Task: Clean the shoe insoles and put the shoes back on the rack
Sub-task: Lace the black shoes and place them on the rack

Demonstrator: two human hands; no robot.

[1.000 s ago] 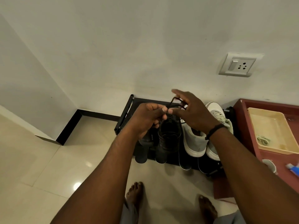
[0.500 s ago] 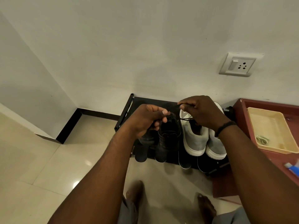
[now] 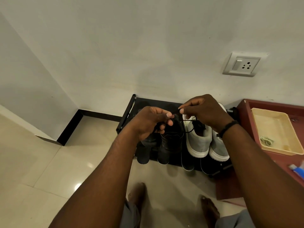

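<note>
A black shoe rack (image 3: pixel 130 109) stands against the wall. On its top shelf sit two dark boots (image 3: pixel 171 142) on the left and a pair of grey sneakers (image 3: pixel 199 139) with white soles on the right. My left hand (image 3: pixel 151 122) and my right hand (image 3: pixel 205 111) hover over the right boot, each pinching a thin black shoelace (image 3: pixel 189 120); the lace loops down across the left sneaker. Dark insoles or shoe heels (image 3: pixel 187 163) poke out from the lower shelf.
A red-brown table (image 3: pixel 243 112) stands right of the rack with a cream tray (image 3: pixel 276 129) holding a small crumpled thing and a blue-white tube (image 3: pixel 297 168) near its edge. A wall socket (image 3: pixel 243 65) is above. My bare feet stand on the glossy tiled floor (image 3: pixel 49 170).
My right hand dropped from a raised open-finger pose to a pinch on the lace and drew close to my left hand. The camera tilted slightly.
</note>
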